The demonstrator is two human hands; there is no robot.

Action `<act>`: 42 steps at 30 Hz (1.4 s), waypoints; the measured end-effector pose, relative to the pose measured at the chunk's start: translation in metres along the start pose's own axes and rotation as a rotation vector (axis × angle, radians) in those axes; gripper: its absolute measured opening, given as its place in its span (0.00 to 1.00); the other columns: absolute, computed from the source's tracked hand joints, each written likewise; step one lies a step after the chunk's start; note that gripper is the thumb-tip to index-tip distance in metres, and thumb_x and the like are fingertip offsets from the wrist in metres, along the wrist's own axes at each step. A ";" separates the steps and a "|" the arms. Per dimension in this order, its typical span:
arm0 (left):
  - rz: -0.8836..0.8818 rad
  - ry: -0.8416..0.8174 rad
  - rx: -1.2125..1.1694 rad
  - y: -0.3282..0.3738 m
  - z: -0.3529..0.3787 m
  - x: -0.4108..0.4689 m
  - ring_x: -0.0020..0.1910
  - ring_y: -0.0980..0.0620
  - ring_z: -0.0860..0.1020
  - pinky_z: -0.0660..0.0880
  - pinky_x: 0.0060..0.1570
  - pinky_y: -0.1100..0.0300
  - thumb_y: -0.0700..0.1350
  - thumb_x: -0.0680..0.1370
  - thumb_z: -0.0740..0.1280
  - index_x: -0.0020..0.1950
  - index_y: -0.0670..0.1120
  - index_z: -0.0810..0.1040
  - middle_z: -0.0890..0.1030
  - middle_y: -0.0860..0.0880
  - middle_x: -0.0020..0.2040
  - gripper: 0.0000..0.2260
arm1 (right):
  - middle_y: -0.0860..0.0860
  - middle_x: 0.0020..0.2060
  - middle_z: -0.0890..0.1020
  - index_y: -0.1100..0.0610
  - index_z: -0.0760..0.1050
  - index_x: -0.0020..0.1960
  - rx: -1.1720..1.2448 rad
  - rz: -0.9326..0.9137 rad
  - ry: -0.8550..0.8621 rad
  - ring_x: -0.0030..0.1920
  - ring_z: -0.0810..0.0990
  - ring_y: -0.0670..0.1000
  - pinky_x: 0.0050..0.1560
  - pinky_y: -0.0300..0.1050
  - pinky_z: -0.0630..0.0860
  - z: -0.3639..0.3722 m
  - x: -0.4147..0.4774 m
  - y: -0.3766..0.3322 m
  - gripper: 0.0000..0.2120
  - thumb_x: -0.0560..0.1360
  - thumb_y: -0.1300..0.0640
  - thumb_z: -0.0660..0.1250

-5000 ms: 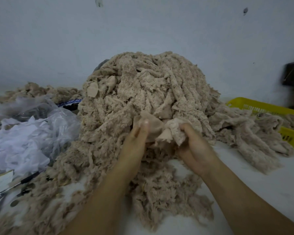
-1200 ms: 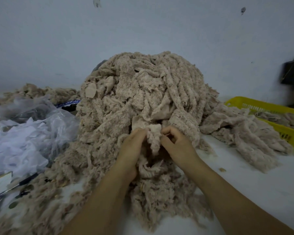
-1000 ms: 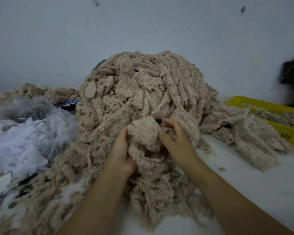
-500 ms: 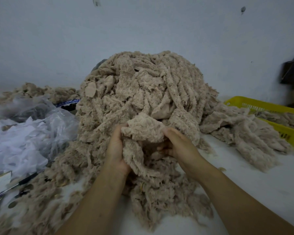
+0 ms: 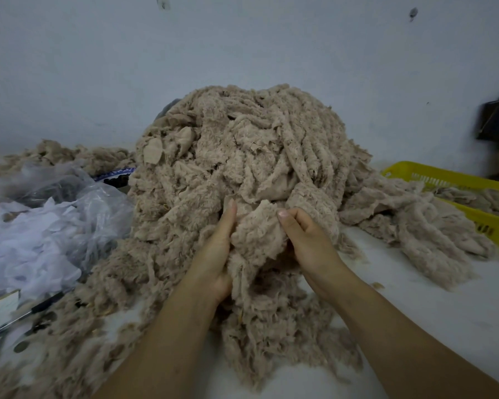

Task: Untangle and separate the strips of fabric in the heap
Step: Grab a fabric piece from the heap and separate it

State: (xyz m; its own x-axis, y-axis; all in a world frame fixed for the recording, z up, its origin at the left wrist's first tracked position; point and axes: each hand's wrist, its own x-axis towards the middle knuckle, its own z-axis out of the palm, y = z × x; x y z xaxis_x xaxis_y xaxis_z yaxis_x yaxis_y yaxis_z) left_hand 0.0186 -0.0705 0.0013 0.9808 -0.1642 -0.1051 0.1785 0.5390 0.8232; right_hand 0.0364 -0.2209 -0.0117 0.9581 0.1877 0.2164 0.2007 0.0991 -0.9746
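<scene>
Left edge of the white worktop: crumpled clear plastic bag stuffed with white scraps, with a thin black pen just in front, toward the near-left corner.

Middle of the worktop, backed against the wall: tall heap of fuzzy beige fabric strips, spilling forward to the near edge.

At the heap's front face, left hand: fingers straight and upright, pressed flat against the left side of a fuzzy beige clump of strips; thumb hidden, so cannot tell whether it hooks round.

Right hand: fingers curled, thumb raised, pinching the clump's right side. Clump touching both hands, its lower part trailing down into the loose strips below.

Right edge: yellow slatted plastic basket, more beige strips draped over its rim and lying inside.

Looks like the teasing-out step: one clump taken up but not yet freed from the tangle. Far from done, judging by the bulk of the heap.

Next probably calls for finding a single strip's end, anchoring the rest with one hand and drawing slowly with the other, since fuzzy edges likely snag.
</scene>
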 end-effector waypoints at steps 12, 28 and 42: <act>0.063 0.158 -0.195 0.010 -0.008 0.002 0.40 0.43 0.86 0.83 0.35 0.52 0.43 0.80 0.64 0.54 0.35 0.80 0.85 0.36 0.45 0.12 | 0.38 0.39 0.81 0.43 0.77 0.47 -0.238 0.048 -0.300 0.40 0.79 0.42 0.42 0.35 0.72 0.000 -0.008 -0.001 0.27 0.64 0.22 0.62; 0.243 0.262 0.395 -0.006 -0.003 0.004 0.56 0.54 0.83 0.79 0.58 0.53 0.55 0.82 0.63 0.60 0.52 0.79 0.85 0.53 0.55 0.12 | 0.53 0.50 0.86 0.58 0.78 0.60 0.377 0.209 -0.106 0.45 0.85 0.48 0.40 0.41 0.80 -0.006 0.001 -0.011 0.12 0.84 0.56 0.58; 0.252 0.179 0.488 -0.014 0.009 0.001 0.57 0.56 0.82 0.77 0.60 0.52 0.63 0.77 0.62 0.58 0.59 0.82 0.84 0.56 0.57 0.16 | 0.51 0.35 0.81 0.59 0.78 0.52 -0.088 0.231 -0.221 0.31 0.79 0.46 0.28 0.39 0.73 -0.005 -0.005 -0.007 0.04 0.80 0.60 0.66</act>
State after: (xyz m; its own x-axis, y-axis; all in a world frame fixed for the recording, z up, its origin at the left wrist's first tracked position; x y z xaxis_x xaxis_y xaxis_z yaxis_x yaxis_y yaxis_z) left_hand 0.0164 -0.0856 -0.0059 0.9940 0.0846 0.0697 -0.0775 0.0926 0.9927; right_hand 0.0311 -0.2278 -0.0065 0.9146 0.4041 -0.0127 0.0100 -0.0539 -0.9985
